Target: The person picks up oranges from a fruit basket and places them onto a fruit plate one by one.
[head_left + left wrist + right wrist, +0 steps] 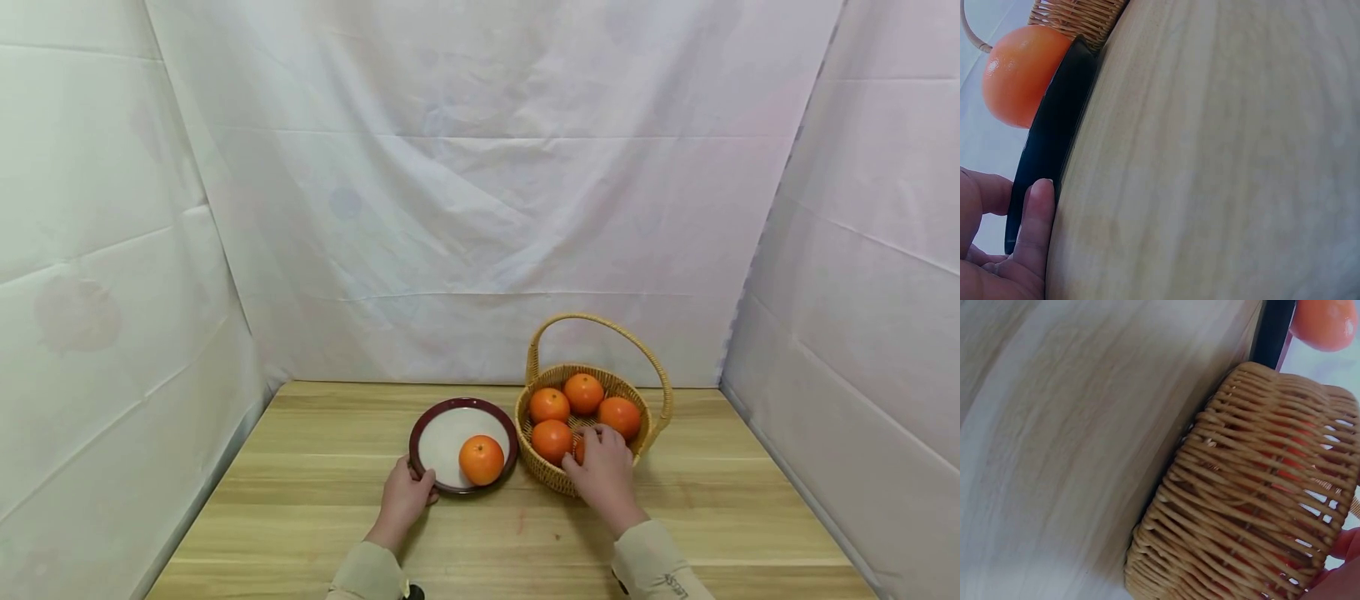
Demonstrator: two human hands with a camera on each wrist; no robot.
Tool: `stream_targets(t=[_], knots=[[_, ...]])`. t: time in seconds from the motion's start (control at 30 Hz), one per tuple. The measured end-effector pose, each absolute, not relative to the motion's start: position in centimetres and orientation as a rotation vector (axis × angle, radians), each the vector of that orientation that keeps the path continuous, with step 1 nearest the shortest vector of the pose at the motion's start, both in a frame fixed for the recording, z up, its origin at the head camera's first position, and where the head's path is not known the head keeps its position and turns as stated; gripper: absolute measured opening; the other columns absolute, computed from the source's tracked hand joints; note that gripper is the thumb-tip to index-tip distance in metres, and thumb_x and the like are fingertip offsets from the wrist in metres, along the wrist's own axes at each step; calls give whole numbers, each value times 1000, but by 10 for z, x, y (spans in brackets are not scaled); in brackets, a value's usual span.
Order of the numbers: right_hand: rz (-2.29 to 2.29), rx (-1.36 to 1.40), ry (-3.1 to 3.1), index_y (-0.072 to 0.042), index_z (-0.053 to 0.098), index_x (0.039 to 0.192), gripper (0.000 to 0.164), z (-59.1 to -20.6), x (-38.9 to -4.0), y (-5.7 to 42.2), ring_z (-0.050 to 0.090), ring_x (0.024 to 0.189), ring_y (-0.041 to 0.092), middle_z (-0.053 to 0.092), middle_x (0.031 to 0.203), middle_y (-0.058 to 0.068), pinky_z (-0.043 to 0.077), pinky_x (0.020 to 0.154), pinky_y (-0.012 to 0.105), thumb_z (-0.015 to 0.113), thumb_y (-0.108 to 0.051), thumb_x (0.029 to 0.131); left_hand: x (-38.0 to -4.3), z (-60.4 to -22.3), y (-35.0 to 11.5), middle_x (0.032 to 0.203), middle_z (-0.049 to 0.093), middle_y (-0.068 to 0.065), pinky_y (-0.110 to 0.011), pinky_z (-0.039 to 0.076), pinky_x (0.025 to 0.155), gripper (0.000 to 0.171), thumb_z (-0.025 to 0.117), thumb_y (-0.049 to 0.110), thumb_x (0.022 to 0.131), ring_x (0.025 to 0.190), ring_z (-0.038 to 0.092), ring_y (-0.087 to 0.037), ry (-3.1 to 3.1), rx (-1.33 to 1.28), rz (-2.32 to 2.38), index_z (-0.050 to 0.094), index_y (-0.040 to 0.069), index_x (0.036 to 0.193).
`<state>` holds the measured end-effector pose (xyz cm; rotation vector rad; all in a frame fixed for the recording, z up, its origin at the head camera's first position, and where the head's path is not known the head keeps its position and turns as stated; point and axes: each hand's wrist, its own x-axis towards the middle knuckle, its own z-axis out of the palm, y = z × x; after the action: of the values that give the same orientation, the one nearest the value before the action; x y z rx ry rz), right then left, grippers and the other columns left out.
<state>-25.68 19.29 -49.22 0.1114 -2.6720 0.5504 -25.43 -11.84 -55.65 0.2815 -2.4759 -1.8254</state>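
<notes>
A round plate [450,437] with a dark red rim and pale middle lies on the table. Its near left edge is pinched by my left hand [405,498], thumb at the rim and a finger low along the dark outer side [1054,137]. One orange [482,460] sits on the plate, toward its right. To the right stands a wicker basket [542,473] holding several oranges [551,441]. My right hand [606,477] reaches over the basket's near rim and grips an orange [580,451] inside, mostly hidden under the hand.
The basket's tall arched handle [600,321] rises over its back and right side. Plate and basket stand close together on the wooden table [315,483]. White cloth [465,217] hangs behind and along both sides.
</notes>
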Motion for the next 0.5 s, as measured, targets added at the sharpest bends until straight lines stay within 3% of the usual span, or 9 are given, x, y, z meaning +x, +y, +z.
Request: stream_targets(t=[0.5], knots=[[541,27,-2797,2,48,125,68,-489,-264,205,36,113,42,41,122,22,33,88,59,65,-38,73,-253,-556,-119,81,53,-15,-25,55,52,59,56,9,87,55,60,-13,-2478,272,-1814,27,-11,134]])
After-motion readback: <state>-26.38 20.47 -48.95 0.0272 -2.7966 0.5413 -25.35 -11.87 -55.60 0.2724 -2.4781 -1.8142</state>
